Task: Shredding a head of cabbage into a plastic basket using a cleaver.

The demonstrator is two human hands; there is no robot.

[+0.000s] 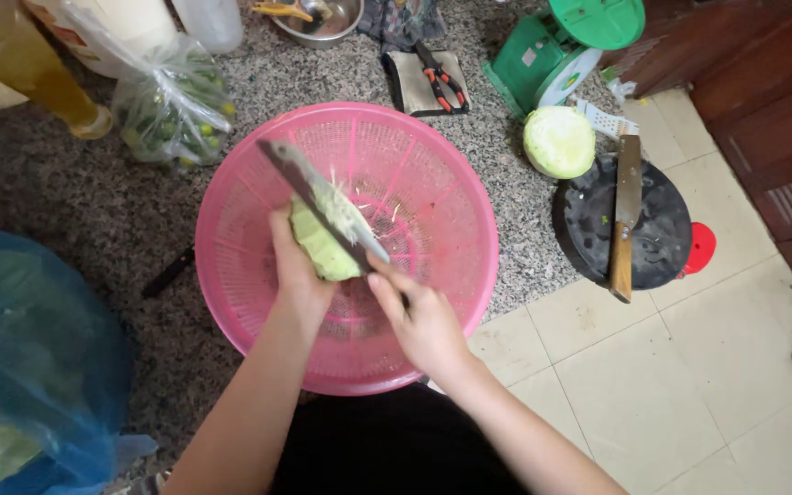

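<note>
My left hand (293,266) holds a pale green cabbage wedge (321,246) over a big pink plastic colander basket (451,183). My right hand (419,316) grips the handle of a long knife (309,188), its blade lying across the cut face of the wedge and pointing up-left. Fine cabbage shreds cling to the blade and lie in the basket. Another cut cabbage half (558,141) rests on the floor to the right.
A round dark chopping board (662,229) carries a wooden-handled cleaver (625,215). A green scale (552,50), scissors (442,81), a metal bowl (323,20), a bag of small green fruit (171,105), a yellow bottle (38,78) and a blue bag (34,357) surround the basket.
</note>
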